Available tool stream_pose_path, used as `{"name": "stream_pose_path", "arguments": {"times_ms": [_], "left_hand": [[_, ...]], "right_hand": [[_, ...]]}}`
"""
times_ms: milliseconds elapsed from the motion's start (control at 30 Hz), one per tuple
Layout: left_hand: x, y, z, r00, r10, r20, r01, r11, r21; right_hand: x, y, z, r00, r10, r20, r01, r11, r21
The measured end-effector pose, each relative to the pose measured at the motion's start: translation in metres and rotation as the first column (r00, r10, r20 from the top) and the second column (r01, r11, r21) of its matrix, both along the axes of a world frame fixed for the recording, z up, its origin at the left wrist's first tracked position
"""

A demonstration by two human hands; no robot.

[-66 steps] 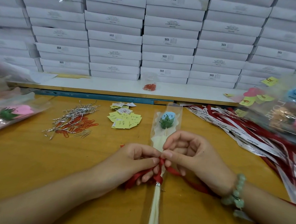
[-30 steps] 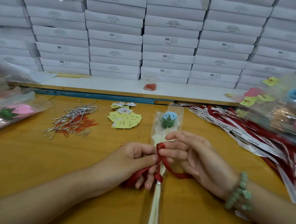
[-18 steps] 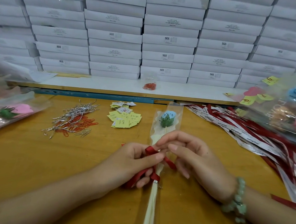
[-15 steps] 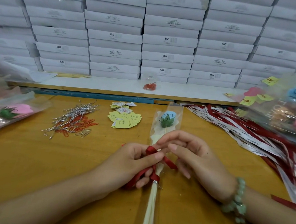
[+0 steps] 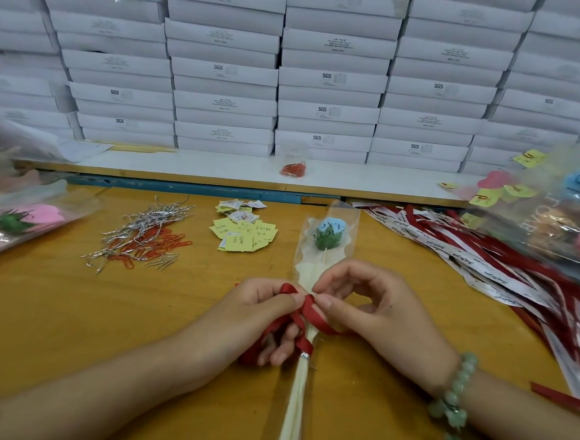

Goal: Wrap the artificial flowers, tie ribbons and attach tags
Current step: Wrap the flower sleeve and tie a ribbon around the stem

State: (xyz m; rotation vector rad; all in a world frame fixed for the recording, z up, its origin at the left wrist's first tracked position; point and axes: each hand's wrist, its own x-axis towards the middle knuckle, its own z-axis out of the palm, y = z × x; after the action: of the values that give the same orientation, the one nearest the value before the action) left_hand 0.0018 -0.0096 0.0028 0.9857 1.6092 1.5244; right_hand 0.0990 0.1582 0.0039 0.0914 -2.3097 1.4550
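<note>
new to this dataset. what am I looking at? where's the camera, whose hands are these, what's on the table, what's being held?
There is no machine here. A person works with bare hands, and the single camera sits on their head, looking forward and down. That is why the left hand comes in from the lower left and the right hand, wearing a bead bracelet, from the lower right. Both pinch a red ribbon around the stem of a flower in a clear sleeve, which lies on the wooden table. Also on the table are a pile of wire ties and paper clips, yellow tags, and loose ribbons on the right. Stacked white boxes fill the back.
</note>
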Motion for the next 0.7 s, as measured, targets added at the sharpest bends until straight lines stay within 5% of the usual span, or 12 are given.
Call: {"name": "stream_pose_path", "arguments": {"times_ms": [700], "left_hand": [[-0.015, 0.002, -0.013, 0.999, 0.026, 0.048, -0.031, 0.995, 0.097]], "right_hand": [[0.003, -0.005, 0.001, 0.997, 0.067, 0.043, -0.07, 0.995, 0.07]]}}
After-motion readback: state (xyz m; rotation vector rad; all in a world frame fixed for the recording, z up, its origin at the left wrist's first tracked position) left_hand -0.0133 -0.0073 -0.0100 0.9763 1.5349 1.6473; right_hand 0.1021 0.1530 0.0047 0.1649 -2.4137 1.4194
